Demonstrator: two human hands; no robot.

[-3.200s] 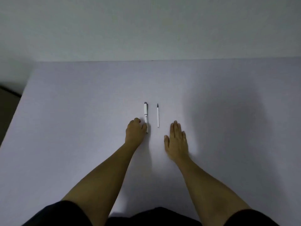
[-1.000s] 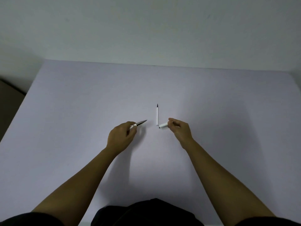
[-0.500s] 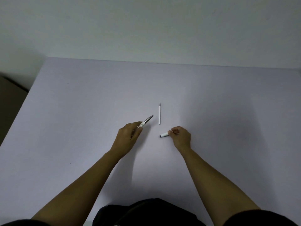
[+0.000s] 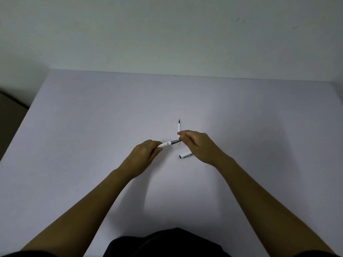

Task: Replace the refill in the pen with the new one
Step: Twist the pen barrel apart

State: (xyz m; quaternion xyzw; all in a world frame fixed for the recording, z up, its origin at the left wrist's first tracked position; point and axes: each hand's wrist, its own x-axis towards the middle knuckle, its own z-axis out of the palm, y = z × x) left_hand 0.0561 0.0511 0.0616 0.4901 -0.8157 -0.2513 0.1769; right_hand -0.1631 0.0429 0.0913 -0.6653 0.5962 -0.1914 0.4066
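Note:
My left hand [image 4: 143, 155] grips the white barrel of the uncapped pen [image 4: 168, 143], which points right with its grey front section exposed. The fingertips of my right hand [image 4: 199, 145] pinch that grey front end. The white pen cap [image 4: 185, 155] lies on the table just below my right hand. The new refill [image 4: 179, 126], thin and white with a dark tip, lies pointing away from me behind both hands; its near end is partly covered by my right fingers.
The pale lavender table [image 4: 92, 127] meets a plain wall at its far edge. Its left edge drops off to a dark floor [image 4: 9, 115]. Dark clothing [image 4: 167, 243] shows at the bottom of the view.
My right hand has let go of the cap, which now lies on the table, and has moved up-left to grip the pen's front end. My left hand turned the pen more level.

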